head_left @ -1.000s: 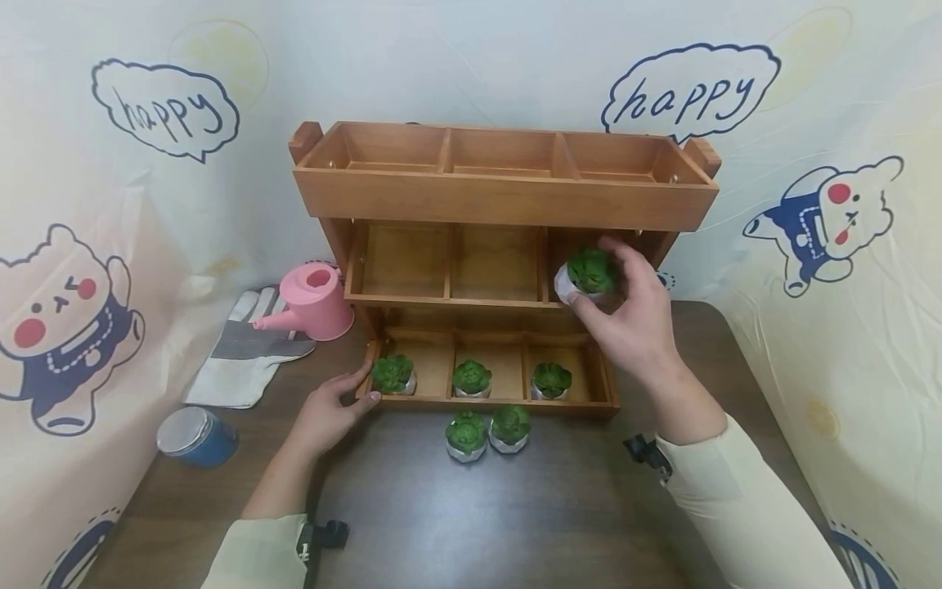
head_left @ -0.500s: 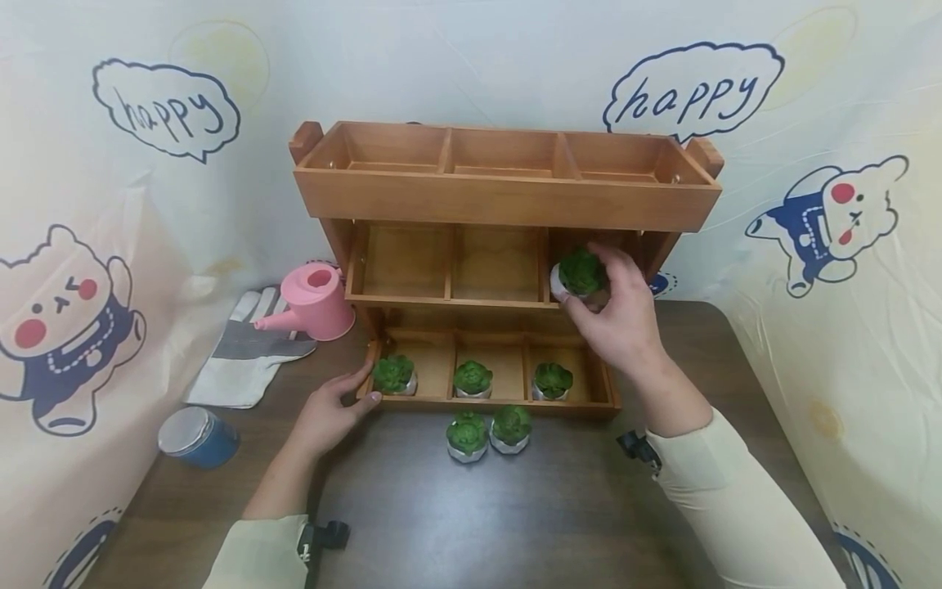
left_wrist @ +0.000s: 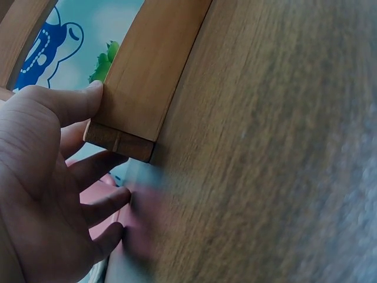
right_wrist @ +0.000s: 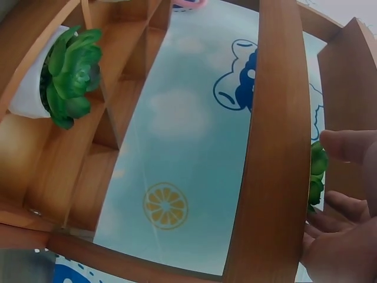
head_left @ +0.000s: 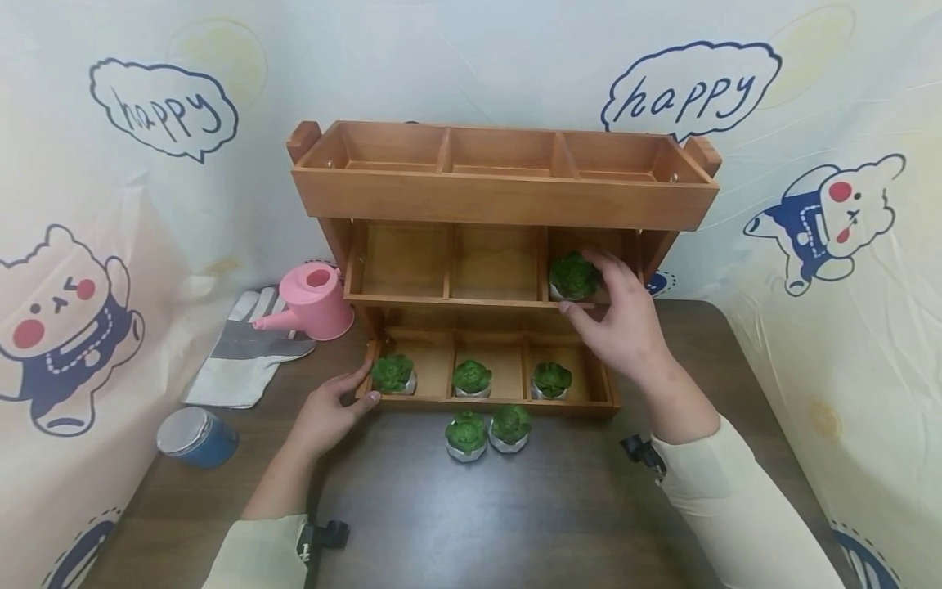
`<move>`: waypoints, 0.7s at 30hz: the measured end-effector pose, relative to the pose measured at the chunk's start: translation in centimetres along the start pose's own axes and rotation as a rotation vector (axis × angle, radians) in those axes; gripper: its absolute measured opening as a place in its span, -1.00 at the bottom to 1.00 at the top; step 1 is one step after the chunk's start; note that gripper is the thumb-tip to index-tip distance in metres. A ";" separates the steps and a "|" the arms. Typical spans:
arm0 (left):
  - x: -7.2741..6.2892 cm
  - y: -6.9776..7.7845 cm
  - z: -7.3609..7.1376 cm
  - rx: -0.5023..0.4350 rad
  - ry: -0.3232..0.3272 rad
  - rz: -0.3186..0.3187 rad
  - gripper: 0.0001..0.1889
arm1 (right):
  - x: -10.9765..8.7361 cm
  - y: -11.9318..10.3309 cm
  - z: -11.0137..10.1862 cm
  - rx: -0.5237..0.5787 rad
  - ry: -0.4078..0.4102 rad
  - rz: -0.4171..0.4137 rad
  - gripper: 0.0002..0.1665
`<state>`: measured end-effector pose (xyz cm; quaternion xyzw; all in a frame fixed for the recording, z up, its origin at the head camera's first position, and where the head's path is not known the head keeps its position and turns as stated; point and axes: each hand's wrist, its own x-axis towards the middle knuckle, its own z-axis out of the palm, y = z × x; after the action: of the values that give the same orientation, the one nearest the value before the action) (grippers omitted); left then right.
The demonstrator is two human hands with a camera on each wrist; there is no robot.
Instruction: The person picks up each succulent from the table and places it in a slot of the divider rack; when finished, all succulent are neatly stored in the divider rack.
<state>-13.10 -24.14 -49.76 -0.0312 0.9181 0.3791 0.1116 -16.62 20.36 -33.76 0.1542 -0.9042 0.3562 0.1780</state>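
A three-tier wooden planter shelf point(head_left: 500, 200) stands on the table, each tier split into three compartments. My left hand point(head_left: 331, 417) grips the lower tier's left front corner, thumb on the front board point(left_wrist: 150, 71) and fingers around the end. A potted succulent point(head_left: 573, 275) sits in the middle tier's right compartment. My right hand point(head_left: 621, 323) is around its right side, thumb at the front rim and fingers loosely spread beside the leaves; the rim hides its pot in the right wrist view. Each lower compartment holds a similar succulent, such as the right one point(head_left: 552, 379).
Two more potted succulents, a left one point(head_left: 467, 435) and a right one point(head_left: 510, 428), stand in front of the shelf. A pink watering can point(head_left: 318, 303), grey-and-white gloves point(head_left: 246, 352) and a blue lidded jar point(head_left: 199, 438) are at the left. Printed cloth point(head_left: 471, 65) surrounds the table.
The succulent has moved left and down into the middle tier's right compartment and now sits upright. My right hand has shifted left with it and loosened. My left hand has stayed put.
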 end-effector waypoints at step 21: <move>-0.1 0.2 -0.1 -0.008 -0.006 -0.009 -0.18 | -3.7 -0.3 0.5 0.155 0.127 -0.026 -0.23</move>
<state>-13.05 -24.09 -49.53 -0.0344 0.9161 0.3823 0.1160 -13.32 20.38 -35.50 0.1565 -0.8587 0.4318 0.2271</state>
